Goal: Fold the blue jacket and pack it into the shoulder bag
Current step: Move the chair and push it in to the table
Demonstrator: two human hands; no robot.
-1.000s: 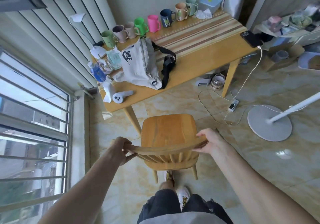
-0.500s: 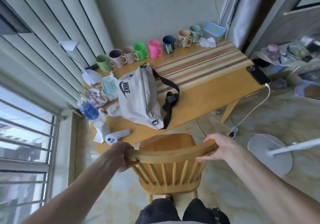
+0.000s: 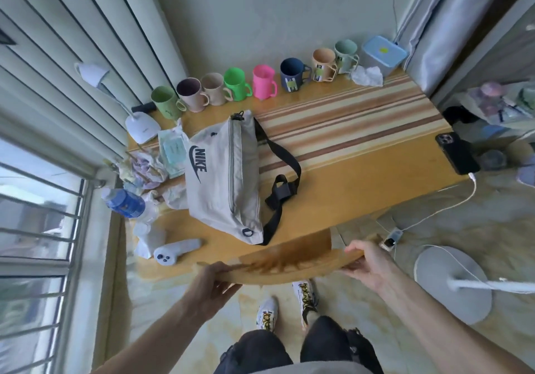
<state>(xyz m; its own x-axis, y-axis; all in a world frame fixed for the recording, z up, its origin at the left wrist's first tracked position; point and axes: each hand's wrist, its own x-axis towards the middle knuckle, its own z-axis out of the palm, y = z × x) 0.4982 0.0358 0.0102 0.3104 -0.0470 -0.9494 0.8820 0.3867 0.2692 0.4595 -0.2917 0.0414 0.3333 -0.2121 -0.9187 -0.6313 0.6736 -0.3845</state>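
Both hands grip the wooden chair by its curved top rail: left hand clamped on the left end, right hand wrapped on the right end, chair blurred and tucked against the table edge. Risks, as a guess: the rail sits just under the bag's black strap, which hangs off the table edge right above the hands, so it could catch on the chair and drag the bag off; the charging cable trails on the floor just right of the right hand, so a chair leg or foot could snag it and pull the phone down. A fan base stands close to the right forearm. Just beyond the hands is a yellow wooden table; the beige shoulder bag lies on it ahead of the left hand, zipper looks closed. The blue jacket is nowhere in view, so nothing is folded or packed. Left of the left hand: white controller, water bottle, crumpled wrappers, desk lamp. Further out, a striped mat, then a row of mugs and a lidded box by the far wall. Window with bars to the far left, curtains either side, tiled floor.
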